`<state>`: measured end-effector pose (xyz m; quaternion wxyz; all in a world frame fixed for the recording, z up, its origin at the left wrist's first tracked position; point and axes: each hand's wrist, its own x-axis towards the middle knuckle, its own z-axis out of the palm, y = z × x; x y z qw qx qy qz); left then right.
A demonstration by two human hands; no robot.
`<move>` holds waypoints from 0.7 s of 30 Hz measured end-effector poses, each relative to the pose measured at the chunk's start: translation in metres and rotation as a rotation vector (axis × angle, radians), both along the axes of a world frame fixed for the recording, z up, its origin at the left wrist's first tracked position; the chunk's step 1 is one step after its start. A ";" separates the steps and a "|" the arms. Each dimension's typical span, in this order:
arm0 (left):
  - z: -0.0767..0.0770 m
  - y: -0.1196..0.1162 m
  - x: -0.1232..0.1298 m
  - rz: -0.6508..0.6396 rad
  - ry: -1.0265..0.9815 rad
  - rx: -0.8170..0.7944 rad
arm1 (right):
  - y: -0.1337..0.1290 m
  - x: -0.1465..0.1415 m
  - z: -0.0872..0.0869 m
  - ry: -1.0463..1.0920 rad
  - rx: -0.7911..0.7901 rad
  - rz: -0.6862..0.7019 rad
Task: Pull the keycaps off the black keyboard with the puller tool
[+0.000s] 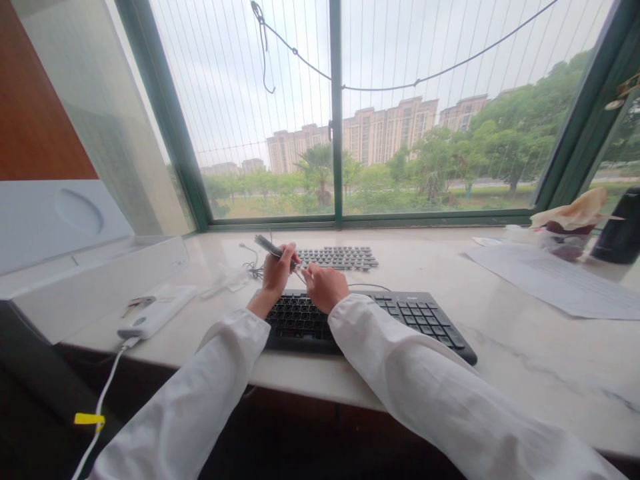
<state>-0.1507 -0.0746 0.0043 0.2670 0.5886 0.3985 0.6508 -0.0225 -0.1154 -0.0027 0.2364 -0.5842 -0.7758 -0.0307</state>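
My left hand (276, 275) is closed around a dark, slim, brush-like tool (268, 246) that points up and left. A small red part shows by its fingers. My right hand (326, 288) is closed close beside it, thumb and fingers pinched near a thin cable-like line; what it grips is too small to make out. Both hands hover over the back edge of a black keyboard (430, 320). Its left section shows bare key sockets, while the right-hand number pad has its keycaps. Behind the hands, loose keycaps (345, 257) lie in rows on the white countertop (510, 373).
A coiled cable (254, 269) lies left of the keycaps. Farther left are a white power strip (155, 313) with keys (139, 305) on it and a white box (100, 267). Papers (555, 277) and a dark bottle (620, 230) occupy the right. A window runs along the back.
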 end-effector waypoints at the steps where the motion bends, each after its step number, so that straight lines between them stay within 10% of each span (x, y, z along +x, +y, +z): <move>1: 0.000 0.000 0.000 -0.002 0.014 0.001 | 0.000 0.000 0.000 0.001 0.001 0.000; 12: -0.003 0.002 0.001 -0.025 -0.067 -0.056 | -0.001 0.000 0.001 0.000 -0.002 -0.003; 21: 0.007 -0.002 0.001 -0.422 -0.700 -0.293 | -0.006 -0.004 0.002 -0.100 0.005 0.048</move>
